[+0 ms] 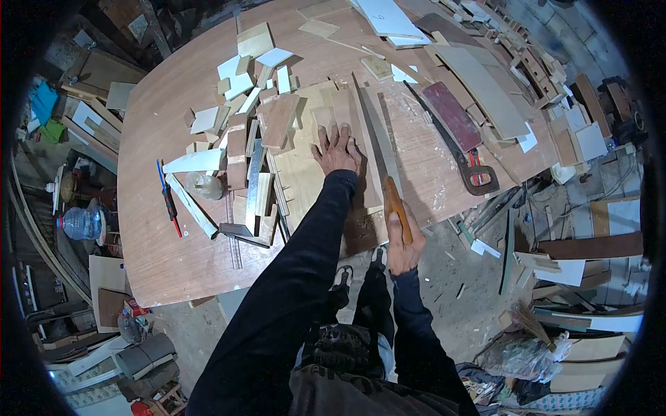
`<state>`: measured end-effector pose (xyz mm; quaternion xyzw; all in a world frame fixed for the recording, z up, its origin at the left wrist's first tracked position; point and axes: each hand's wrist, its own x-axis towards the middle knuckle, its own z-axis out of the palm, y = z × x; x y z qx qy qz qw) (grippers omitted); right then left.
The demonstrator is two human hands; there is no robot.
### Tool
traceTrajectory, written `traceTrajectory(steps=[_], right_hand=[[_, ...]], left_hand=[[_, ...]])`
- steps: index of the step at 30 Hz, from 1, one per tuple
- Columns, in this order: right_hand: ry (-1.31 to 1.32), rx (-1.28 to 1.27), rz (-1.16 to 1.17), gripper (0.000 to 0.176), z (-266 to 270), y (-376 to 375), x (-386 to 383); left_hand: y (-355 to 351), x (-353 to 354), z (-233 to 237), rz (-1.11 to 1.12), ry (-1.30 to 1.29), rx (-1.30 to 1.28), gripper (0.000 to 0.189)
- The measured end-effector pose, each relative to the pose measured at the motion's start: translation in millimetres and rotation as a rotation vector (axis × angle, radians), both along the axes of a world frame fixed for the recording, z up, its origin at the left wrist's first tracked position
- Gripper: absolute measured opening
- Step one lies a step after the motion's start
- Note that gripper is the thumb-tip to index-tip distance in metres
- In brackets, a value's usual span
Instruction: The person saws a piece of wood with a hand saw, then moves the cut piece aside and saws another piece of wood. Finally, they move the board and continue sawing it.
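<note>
My left hand (338, 150) lies with its fingers spread on a thin brown wooden board (344, 105), pressing on its face. My right hand (405, 244) is wrapped round the orange-brown wooden handle of a handsaw (395, 202). The saw's long, tapering blade points away from me, up along the right edge of the board under my left hand. Beneath that board is a paler plywood sheet (297, 182). To the left of my left hand, short wooden blocks and brown offcuts (280, 120) are piled together.
A large wooden table (166, 260) carries the work. A second saw with a dark blade (454, 154) lies at the right, beside a maroon board (451, 114). On the left are a red-and-black tool (168, 201) and a tied plastic bag (205, 185). Boards and scraps surround the table.
</note>
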<state>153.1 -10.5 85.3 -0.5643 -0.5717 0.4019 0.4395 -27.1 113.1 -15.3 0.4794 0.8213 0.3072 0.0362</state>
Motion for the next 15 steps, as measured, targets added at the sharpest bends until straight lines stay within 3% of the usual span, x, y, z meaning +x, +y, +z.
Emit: traceTrajectory(steps=[1,15], right_hand=[[-0.005,0.098,-0.016,0.038,-6.5,9.7,-5.6],[0.009,0.054,0.012,0.035,-7.0,58.2,-44.3]], left_hand=[[0.4,0.3,-0.3,-0.004,0.011,-0.012,0.042],[1.4,1.1,0.2,-0.011,-0.032,0.005,0.043]])
